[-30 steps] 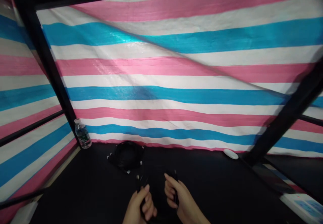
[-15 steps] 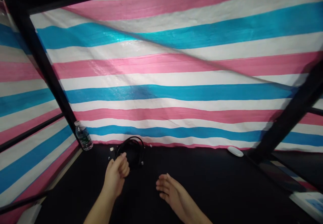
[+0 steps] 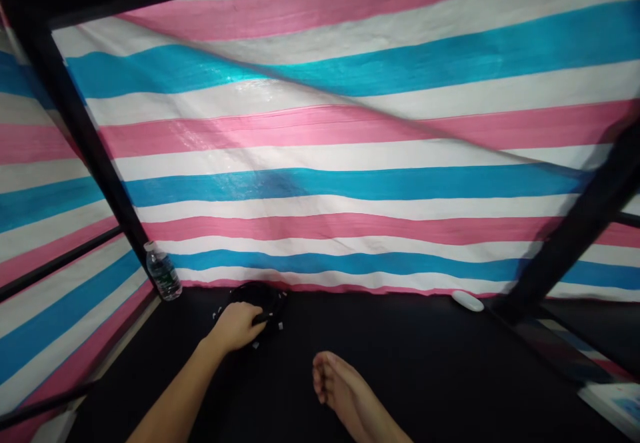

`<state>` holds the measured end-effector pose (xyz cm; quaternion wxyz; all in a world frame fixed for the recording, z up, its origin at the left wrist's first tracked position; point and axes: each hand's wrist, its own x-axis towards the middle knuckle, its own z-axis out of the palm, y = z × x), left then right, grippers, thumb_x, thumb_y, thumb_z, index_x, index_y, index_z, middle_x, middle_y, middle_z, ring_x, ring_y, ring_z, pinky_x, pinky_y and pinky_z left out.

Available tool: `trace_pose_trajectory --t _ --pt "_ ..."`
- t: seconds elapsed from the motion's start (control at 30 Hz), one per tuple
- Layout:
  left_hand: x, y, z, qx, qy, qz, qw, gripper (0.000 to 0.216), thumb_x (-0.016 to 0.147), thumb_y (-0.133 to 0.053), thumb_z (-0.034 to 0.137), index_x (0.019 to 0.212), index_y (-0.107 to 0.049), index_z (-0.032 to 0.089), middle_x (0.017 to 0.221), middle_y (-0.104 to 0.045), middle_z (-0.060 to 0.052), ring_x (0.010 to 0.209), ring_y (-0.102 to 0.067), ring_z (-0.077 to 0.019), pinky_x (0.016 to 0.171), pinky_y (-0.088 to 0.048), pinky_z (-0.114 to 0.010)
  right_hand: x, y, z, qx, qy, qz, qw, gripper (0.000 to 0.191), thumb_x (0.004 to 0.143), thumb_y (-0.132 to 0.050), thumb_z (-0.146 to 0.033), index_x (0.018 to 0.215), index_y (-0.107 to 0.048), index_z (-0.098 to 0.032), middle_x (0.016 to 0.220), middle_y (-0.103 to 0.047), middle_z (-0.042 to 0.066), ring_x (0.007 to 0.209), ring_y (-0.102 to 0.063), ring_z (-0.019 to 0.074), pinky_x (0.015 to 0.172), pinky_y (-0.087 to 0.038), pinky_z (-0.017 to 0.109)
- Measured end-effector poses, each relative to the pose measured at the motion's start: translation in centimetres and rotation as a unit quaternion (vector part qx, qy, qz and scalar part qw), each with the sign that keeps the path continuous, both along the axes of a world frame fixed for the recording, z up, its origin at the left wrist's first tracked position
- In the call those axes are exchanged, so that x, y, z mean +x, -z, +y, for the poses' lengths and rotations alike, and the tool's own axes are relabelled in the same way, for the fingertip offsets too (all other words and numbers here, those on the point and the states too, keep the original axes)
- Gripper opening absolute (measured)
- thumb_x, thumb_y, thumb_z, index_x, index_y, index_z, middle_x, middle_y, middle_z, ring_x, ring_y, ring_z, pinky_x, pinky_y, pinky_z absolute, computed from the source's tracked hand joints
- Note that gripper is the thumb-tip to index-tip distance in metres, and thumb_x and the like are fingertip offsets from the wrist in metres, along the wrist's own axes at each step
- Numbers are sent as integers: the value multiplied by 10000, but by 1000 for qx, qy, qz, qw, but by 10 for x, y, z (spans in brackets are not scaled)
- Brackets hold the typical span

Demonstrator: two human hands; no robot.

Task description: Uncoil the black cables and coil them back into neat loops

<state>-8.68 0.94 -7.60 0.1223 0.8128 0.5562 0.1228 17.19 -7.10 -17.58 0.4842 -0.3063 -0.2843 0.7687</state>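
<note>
While the left hand (image 3: 239, 325) lies over the near edge of the coil (image 3: 253, 292), its grip is closed on a short stretch of black cable (image 3: 263, 318), with one end poking out past the fingers. The coil sits toward the back of the desk (image 3: 425, 363), near the foot of the striped sheet (image 3: 350, 183), with pale plugs (image 3: 281, 326) sticking out around it. The right hand (image 3: 345, 390) hangs well apart, nearer the person; its fingers are loosely curled, its grip is slack, and nothing shows in it. The step in hand looks to be handling the cable at the coil, though whether it is being laid down or taken up I cannot tell, black on black. If it is to be laid down, the next move calls for loosening the left fingers without snagging the plugs; if taken up, for a firm hold and a clean lift clear of the other loops. The bottle (image 3: 163, 273) to the left and the mouse (image 3: 467, 300) to the right stand apart from both hands.
</note>
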Motion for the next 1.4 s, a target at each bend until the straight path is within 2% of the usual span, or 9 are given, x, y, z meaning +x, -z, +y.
trace_pose_trajectory --t 0.17,0.47,0.67,0.77,0.87,1.0,1.2,1.3,1.4 --pt "-3 -2 -1 -12 35 79 996 372 909 -565 511 686 -670 233 686 -712 -27 677 -665 -218 615 -376 -297 0 0 0 13 -13 -4 1000 467 775 -755 -624 887 -715 -171 753 -633 45 667 -542 162 638 -353 295" --pt "-7 -13 6 36 10 125 991 279 941 -494 376 814 -688 221 887 -761 -86 848 -699 -270 702 -420 -329 2 0 -1 14 -19 -1 1000 463 782 -757 -617 892 -710 -170 739 -617 33 657 -532 155 632 -348 292" --pt "-10 -4 14 16 20 140 990 320 917 -535 506 876 -689 228 937 -754 -97 872 -695 -298 731 -461 -358 1 3 1 24 -19 -3 1000 444 808 -741 -601 903 -708 -169 751 -620 37 656 -538 152 624 -348 288" --pt "-12 3 14 1 30 141 990 407 841 -623 604 979 -693 228 1034 -735 -105 952 -679 -314 787 -486 -371 0 6 2 16 -10 -7 1000 481 760 -767 -628 881 -708 -167 713 -608 33 619 -523 146 598 -337 285" --pt "-15 9 15 -1 44 144 989 492 791 -683 605 1090 -692 215 1161 -692 -130 1116 -616 -347 942 -468 -420 0 7 3 21 -5 -7 1000 486 761 -762 -634 882 -710 -166 705 -605 33 610 -521 145 589 -335 283" --pt "-19 12 17 -21 63 154 986 528 705 -759 602 1054 -734 206 1120 -696 -136 1129 -601 -383 1030 -431 -498 0 3 2 29 -17 -7 999 486 767 -765 -634 888 -711 -167 711 -601 31 609 -517 140 582 -328 280" --pt "-26 -6 12 -25 66 129 989 873 465 -842 715 1179 -719 228 1195 -702 -135 1156 -615 -425 1021 -469 -519 2 -3 0 27 -28 -3 999 458 789 -767 -610 895 -708 -169 724 -593 25 632 -517 140 598 -334 282" --pt "-22 -17 7 17 55 88 994 640 661 -752 713 1131 -721 280 1152 -711 -76 1078 -659 -333 944 -520 -428 3 -5 -1 28 -35 2 999 454 792 -772 -604 910 -710 -171 732 -601 23 642 -521 139 607 -338 280" --pt "-14 -18 11 100 -10 42 994 440 920 -543 587 1170 -670 248 1271 -634 -108 1206 -585 -309 1042 -465 -436 3 -8 -1 26 -29 -4 999 458 783 -779 -604 904 -709 -168 731 -605 25 641 -526 141 604 -338 280"
